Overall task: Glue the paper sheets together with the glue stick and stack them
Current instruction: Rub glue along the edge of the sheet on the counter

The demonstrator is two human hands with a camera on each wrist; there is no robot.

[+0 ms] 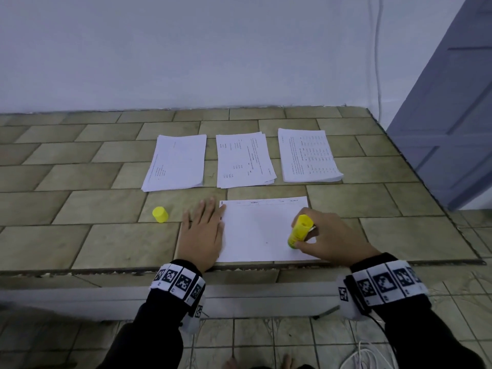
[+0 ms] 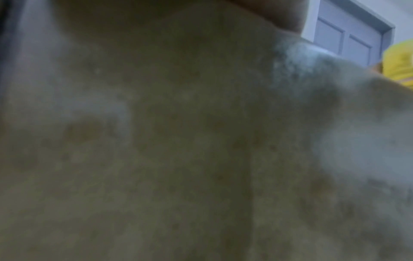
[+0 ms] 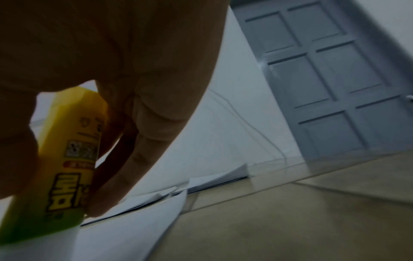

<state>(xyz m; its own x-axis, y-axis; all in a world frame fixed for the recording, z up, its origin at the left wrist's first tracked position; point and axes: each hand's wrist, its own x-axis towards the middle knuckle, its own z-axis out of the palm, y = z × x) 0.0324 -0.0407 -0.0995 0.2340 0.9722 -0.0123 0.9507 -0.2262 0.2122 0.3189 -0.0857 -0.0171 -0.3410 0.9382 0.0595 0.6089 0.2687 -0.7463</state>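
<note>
Sheet [image 1: 255, 230] lies at the table's near edge — thin, limp, likely to skid. Left hand [image 1: 203, 230] presses its left margin, fingers flat together; right hand [image 1: 328, 237] pinches the rigid glue stick [image 1: 299, 230] mid-barrel — tip on paper.

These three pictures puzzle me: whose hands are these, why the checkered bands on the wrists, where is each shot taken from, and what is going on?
No machine here: a person works bare-handed, with a camera on the head and one on each wrist; the patterned wristbands sit there too.

The wide picture is the head view. On the tiled ledge lie three paper stacks, a single sheet nearer, and a yellow cap.

The left hand lies flat across that sheet's left edge. The right hand grips the yellow glue stick, tip down on the sheet.

The blurry brown picture is the left wrist view, too close to the surface to show much. The third, from the right wrist, looks past the fingers at the glue stick and a grey door.
</note>
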